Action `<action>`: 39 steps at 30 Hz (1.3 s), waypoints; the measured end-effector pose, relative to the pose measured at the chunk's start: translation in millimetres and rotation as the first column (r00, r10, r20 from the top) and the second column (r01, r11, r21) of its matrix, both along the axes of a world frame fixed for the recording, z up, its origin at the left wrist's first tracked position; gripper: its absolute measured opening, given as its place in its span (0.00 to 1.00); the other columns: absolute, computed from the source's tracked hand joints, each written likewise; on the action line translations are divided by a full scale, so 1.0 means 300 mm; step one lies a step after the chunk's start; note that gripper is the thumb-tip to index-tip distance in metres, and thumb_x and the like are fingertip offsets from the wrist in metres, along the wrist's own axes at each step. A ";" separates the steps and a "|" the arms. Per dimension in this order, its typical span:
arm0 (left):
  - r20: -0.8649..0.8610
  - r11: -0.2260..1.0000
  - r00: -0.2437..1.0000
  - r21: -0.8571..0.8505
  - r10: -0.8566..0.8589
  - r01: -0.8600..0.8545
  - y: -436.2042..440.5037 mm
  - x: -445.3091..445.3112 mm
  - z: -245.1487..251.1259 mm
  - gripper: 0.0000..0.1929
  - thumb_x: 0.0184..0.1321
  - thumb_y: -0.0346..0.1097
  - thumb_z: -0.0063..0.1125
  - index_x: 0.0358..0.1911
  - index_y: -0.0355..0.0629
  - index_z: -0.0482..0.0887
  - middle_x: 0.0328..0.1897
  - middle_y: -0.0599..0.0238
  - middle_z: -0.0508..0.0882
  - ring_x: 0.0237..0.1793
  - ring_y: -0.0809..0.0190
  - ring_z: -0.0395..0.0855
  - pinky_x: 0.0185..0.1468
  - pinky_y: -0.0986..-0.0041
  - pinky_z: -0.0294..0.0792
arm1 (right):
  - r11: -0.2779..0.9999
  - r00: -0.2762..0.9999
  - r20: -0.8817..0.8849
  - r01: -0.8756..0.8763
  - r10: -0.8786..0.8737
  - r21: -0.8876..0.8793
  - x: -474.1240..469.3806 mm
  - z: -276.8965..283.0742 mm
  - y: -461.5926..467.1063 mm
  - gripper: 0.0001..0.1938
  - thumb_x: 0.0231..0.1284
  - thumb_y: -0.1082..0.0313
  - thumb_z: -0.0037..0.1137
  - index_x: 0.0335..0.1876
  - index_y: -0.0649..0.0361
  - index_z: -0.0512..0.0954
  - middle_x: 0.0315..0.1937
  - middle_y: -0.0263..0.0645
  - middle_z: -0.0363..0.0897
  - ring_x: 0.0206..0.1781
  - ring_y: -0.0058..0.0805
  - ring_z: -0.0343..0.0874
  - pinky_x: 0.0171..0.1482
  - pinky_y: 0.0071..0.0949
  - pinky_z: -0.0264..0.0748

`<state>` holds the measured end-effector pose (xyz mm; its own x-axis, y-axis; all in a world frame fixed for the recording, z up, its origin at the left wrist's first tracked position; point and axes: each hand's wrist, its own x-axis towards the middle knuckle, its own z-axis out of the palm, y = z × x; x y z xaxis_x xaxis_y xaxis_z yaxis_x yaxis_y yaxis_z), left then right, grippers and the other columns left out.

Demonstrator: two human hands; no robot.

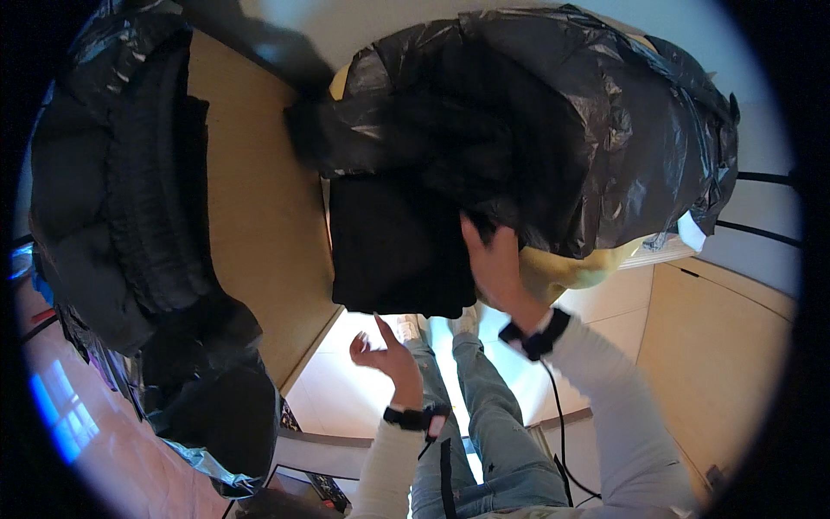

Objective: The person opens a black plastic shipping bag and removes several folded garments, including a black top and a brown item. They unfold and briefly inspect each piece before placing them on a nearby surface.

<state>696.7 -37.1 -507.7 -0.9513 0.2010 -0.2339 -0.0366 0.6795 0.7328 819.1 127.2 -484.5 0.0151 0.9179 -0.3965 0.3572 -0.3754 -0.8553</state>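
Observation:
A large black plastic bag (pixel 519 130), with dark cloth in its mouth, fills the upper middle and right. From its near side a folded black cloth item (pixel 402 243) extends over the floor. My right hand (pixel 499 263) lies against this item's right edge and the bag; whether it grips anything is not clear. My left hand (pixel 389 363) is just below the item's lower edge, its fingers apart and holding nothing. At the left, a black padded garment (pixel 97 207) lies on a wooden board (pixel 259 194).
Yellow material (pixel 570 269) shows beneath the black bag. A pale wooden cabinet (pixel 720 344) stands at the right. More black plastic (pixel 214 415) hangs over the board at lower left. A cable (pixel 561 415) runs down from the right wrist strap.

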 end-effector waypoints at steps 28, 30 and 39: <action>0.194 0.132 0.083 0.254 -0.977 0.958 -0.197 -0.242 0.874 0.22 0.67 0.49 0.49 0.61 0.48 0.76 0.53 0.50 0.82 0.49 0.47 0.82 0.53 0.61 0.73 | 0.493 0.799 0.355 -0.586 0.486 0.643 -0.173 0.773 -0.011 0.07 0.61 0.66 0.58 0.33 0.61 0.79 0.32 0.43 0.81 0.37 0.45 0.77 0.41 0.38 0.70; 0.112 0.302 0.282 0.257 -0.953 0.918 -0.223 -0.364 1.053 0.20 0.66 0.41 0.52 0.60 0.47 0.76 0.57 0.52 0.80 0.50 0.50 0.82 0.54 0.65 0.73 | 0.438 0.806 0.305 -0.546 0.508 0.714 -0.268 0.940 -0.008 0.06 0.61 0.68 0.58 0.32 0.62 0.78 0.29 0.43 0.79 0.34 0.43 0.75 0.38 0.37 0.68; -0.457 0.607 0.589 0.127 -0.666 0.785 -0.223 -1.068 1.293 0.10 0.64 0.38 0.55 0.30 0.40 0.82 0.30 0.57 0.83 0.32 0.48 0.82 0.32 0.65 0.72 | -0.144 0.464 0.669 -0.750 0.580 0.645 -0.833 1.413 -0.065 0.09 0.54 0.67 0.63 0.39 0.59 0.81 0.42 0.40 0.81 0.50 0.42 0.74 0.52 0.38 0.69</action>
<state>376.4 -104.0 -119.8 -0.4477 0.8571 0.2548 0.6533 0.1190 0.7477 569.3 107.6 -60.4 -0.8682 0.1945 0.4566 0.0449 0.9470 -0.3181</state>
